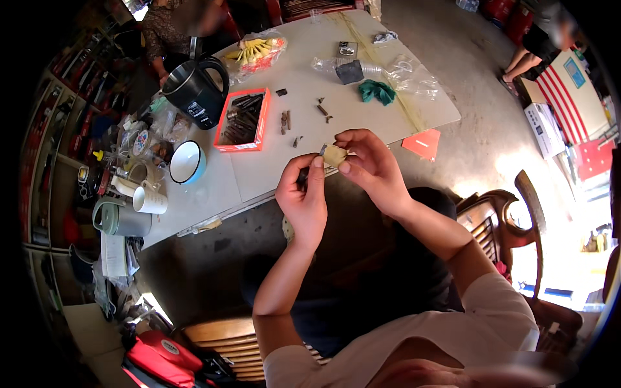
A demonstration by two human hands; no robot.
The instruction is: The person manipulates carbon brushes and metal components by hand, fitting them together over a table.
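Just past the near edge of the table, I hold up a small yellowish-tan piece, like folded paper or cloth [334, 155], between both hands. My left hand [305, 197] is closed, its thumb and fingers pinching the piece's left side; something dark shows in the curl of its fingers, too shaded to name. From the other side, my right hand [375, 169] grips the piece between thumb and fingertips. Beyond them, small dark brown stick-like pieces [323, 110] lie loose on the table. An orange-rimmed box [265, 123] holds many similar dark pieces.
The pale table [291, 58] carries a dark jug [197, 97], a white enamel bowl [187, 161], a white mug [149, 199], bananas in plastic [255, 53], a green cloth [376, 92] and a grey block [350, 72]. Wooden chairs stand near me. Two other people are farther off.
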